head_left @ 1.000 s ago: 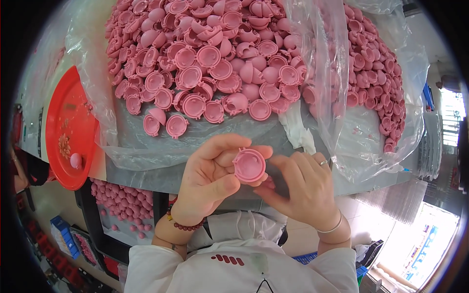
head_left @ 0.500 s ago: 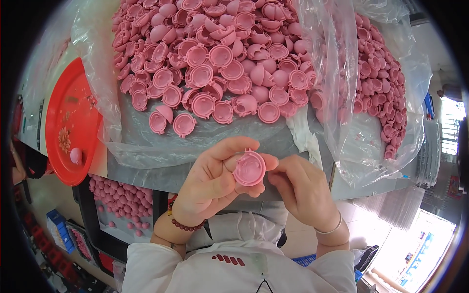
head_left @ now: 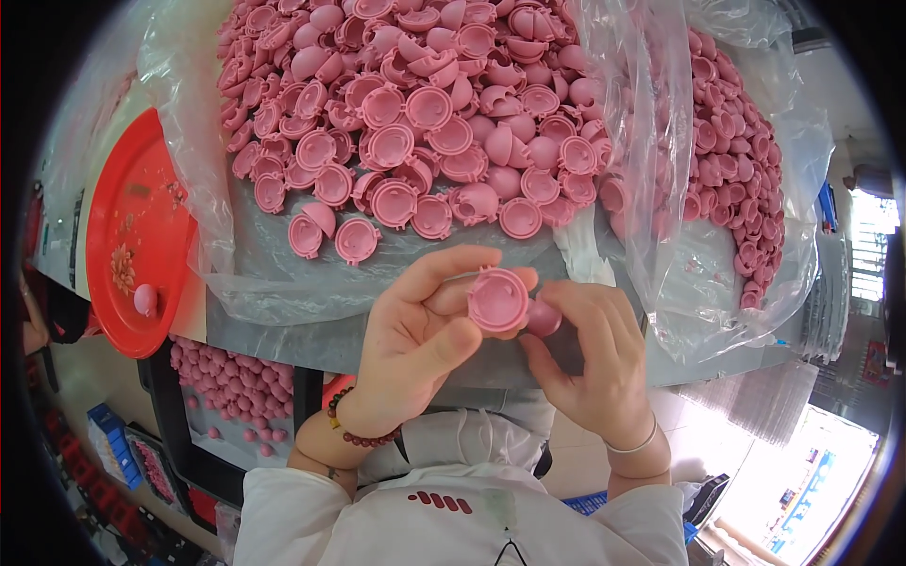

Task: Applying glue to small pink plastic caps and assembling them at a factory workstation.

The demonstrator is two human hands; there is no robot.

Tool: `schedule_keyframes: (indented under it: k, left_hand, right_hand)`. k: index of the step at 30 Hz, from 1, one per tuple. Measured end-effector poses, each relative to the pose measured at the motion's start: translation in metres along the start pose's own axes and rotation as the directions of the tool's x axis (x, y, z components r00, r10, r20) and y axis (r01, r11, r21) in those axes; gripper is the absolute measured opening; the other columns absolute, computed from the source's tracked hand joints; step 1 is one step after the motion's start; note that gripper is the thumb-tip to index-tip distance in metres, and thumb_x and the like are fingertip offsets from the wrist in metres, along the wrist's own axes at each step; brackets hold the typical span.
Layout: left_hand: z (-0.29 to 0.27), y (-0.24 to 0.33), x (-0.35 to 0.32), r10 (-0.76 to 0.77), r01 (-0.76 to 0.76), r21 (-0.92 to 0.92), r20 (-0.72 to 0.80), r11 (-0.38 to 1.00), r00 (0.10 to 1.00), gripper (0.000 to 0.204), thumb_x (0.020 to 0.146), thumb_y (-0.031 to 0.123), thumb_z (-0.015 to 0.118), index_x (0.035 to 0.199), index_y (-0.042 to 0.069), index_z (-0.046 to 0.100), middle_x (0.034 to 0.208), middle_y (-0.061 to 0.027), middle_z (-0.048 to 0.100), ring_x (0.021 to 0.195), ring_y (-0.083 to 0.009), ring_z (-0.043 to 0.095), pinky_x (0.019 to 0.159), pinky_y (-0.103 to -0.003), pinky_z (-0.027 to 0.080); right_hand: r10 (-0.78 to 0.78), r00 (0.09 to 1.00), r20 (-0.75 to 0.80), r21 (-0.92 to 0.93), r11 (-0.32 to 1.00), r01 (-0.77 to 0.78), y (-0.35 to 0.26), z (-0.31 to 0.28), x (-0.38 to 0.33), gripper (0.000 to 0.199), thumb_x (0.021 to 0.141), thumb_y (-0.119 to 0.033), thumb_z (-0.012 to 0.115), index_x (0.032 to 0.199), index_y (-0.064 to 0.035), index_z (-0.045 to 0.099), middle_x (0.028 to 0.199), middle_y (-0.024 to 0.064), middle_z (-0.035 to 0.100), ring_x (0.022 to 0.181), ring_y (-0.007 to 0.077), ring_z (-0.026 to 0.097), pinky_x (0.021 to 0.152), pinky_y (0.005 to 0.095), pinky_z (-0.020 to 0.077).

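Note:
A round pink plastic shell half point(head_left: 497, 300), its hollow side turned up, rests in the fingers of my left hand point(head_left: 408, 344). Small tabs stick out from its rim. Directly to its right is a smooth, domed pink piece point(head_left: 544, 319), pinched by the thumb and fingers of my right hand point(head_left: 596, 351). The two pieces meet or overlap; whether they are joined cannot be made out. Beyond my hands lies a big pile of similar pink shells point(head_left: 392, 123), some open with their hollows showing, others domed side up.
Clear plastic sheeting point(head_left: 651, 189) surrounds the pile on a grey table point(head_left: 396, 344). More pink shells point(head_left: 741, 160) lie at the right. A red oval tray point(head_left: 118, 222) at left carries one pink ball point(head_left: 145, 300). Below it, a black-rimmed crate point(head_left: 170, 424) holds many pink balls.
My right hand has come up and now pinches a domed pink piece that was not visible before. My left hand has raised the shell half slightly and turned it.

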State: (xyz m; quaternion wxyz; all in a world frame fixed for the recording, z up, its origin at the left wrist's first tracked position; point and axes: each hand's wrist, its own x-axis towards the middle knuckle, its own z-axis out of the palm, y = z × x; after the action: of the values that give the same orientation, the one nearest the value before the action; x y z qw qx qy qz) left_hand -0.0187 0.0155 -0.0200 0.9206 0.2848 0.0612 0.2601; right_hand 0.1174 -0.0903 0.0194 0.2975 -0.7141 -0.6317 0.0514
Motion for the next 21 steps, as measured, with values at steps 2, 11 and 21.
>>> schedule_keyframes:
  k: [2, 11, 21]
  left_hand:
    - [0.002, -0.002, 0.001, 0.039, -0.04, 0.069, 0.019, 0.997, 0.999, 0.046, 0.082, 0.008, 0.054, 0.121, -0.002, 0.032, 0.117, -0.0207, 0.046, 0.104, -0.02, 0.049, 0.087, -0.029, 0.04]
    - [0.006, -0.003, 0.001, 0.029, -0.046, 0.209, 0.082, 0.977, 0.996, 0.045, 0.076, -0.004, 0.057, 0.116, -0.004, 0.038, 0.115, -0.019, 0.048, 0.105, -0.0194, 0.049, 0.088, -0.029, 0.04]
    - [0.009, -0.007, -0.001, 0.043, -0.06, 0.337, 0.058, 0.94, 0.997, 0.043, 0.07, -0.008, 0.061, 0.111, -0.005, 0.046, 0.106, -0.0124, 0.053, 0.095, -0.0166, 0.054, 0.081, -0.027, 0.044]
  right_hand:
    - [0.087, 0.996, 0.008, -0.032, 0.996, -0.087, 0.0, -0.003, -0.002, 0.038, 0.056, 0.003, 0.068, 0.091, -0.0014, 0.053, 0.087, 0.0102, 0.057, 0.074, 0.0268, 0.053, 0.064, 0.0332, 0.0434]
    - [0.14, 0.954, -0.264, 0.416, 0.909, -0.019, -0.005, -0.022, -0.001, 0.039, 0.054, 0.001, 0.071, 0.09, -0.0008, 0.057, 0.085, 0.0103, 0.061, 0.077, 0.0242, 0.058, 0.066, 0.0311, 0.0458]
    - [-0.062, 0.989, -0.138, 0.269, 0.958, 0.098, -0.007, -0.021, 0.012, 0.027, 0.055, -0.01, 0.074, 0.077, -0.0033, 0.06, 0.083, 0.0108, 0.061, 0.074, 0.0234, 0.058, 0.063, 0.029, 0.0471]
